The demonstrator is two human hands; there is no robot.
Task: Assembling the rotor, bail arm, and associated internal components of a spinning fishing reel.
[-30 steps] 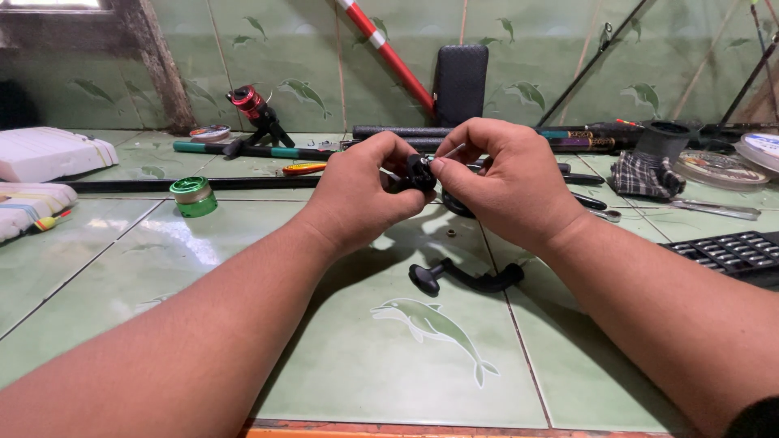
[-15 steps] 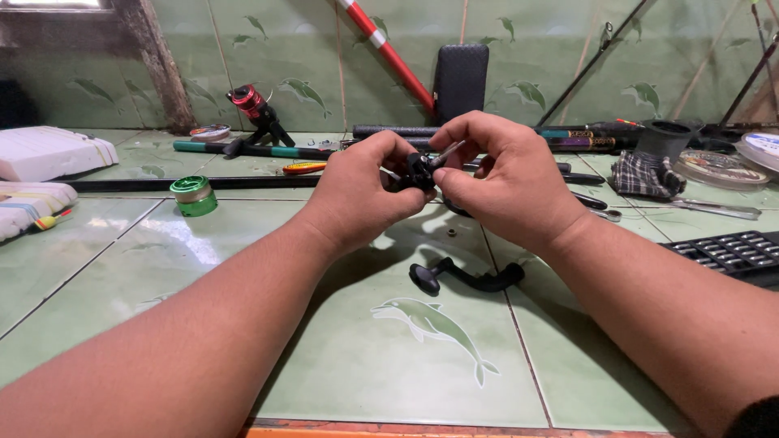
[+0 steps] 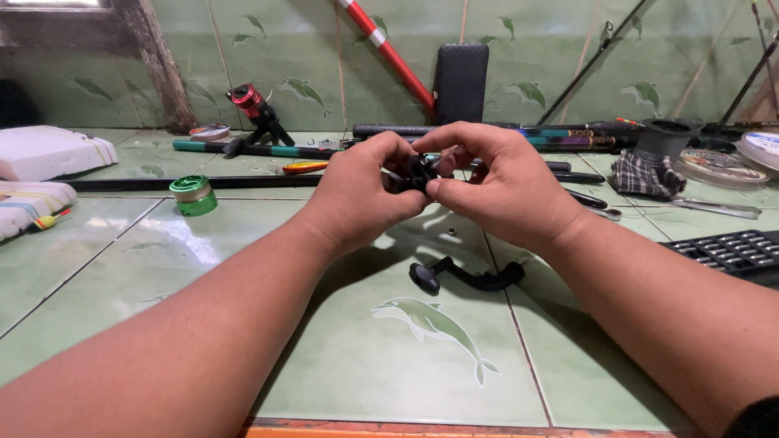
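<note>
Both hands are raised above the green tiled counter (image 3: 243, 268), working a small black reel part (image 3: 419, 172) pinched between them; this looks like a fitting or adjusting step, and the next move probably calls for a fine turn or press. The left hand (image 3: 357, 195) fingers curl tightly onto its left side. The right hand (image 3: 495, 182) fingers clamp it from the right. A black crank handle (image 3: 466, 277) lies on the counter just below.
</note>
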